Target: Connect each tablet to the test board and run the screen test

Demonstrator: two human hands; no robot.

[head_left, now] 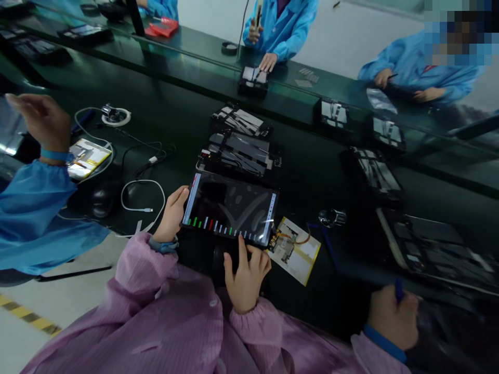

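Observation:
A tablet (230,205) with a lit screen is tilted up in front of me. Its dark display carries a row of small coloured text and a faint smiling mark. My left hand (171,215) grips its left edge, thumb on the front; the fingers behind are hidden. At the lower edge, the outstretched index finger of my right hand (247,272) touches the screen; its fingers are apart and nothing is in them. Just right of the tablet lies a flat battery with a circuit board (298,252), edged in yellow, with an orange ribbon cable.
Opened tablet bodies (241,150) are stacked behind the tablet. A white cable (144,197) and a black mouse (103,200) lie left. Co-workers' hands flank me: a raised hand (49,124) left, a hand with a blue tool (393,317) right. People in blue sit across the dark bench (175,119).

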